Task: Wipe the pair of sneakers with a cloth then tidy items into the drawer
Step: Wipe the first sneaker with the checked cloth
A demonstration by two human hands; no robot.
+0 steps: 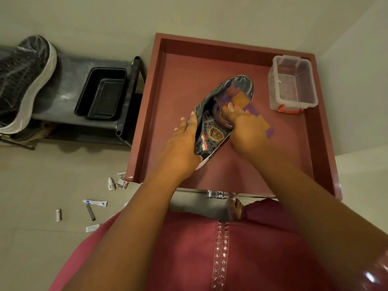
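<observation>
Gripping a patterned sneaker (212, 131) over the open red drawer (247, 169), the left hand (184, 141) wraps its heel side while the right hand (243, 124) presses an orange-and-purple cloth (241, 99) against its upper, fingers closed on the cloth. Inside the drawer, at its far right corner, stands a clear plastic box (294, 82), seemingly empty; a black tray (101, 94), holding nothing visible, sits on the grey rack (65, 80) beside a second dark sneaker (23, 80); small tubes and packets (95, 203) lie scattered on the floor (42, 175).
</observation>
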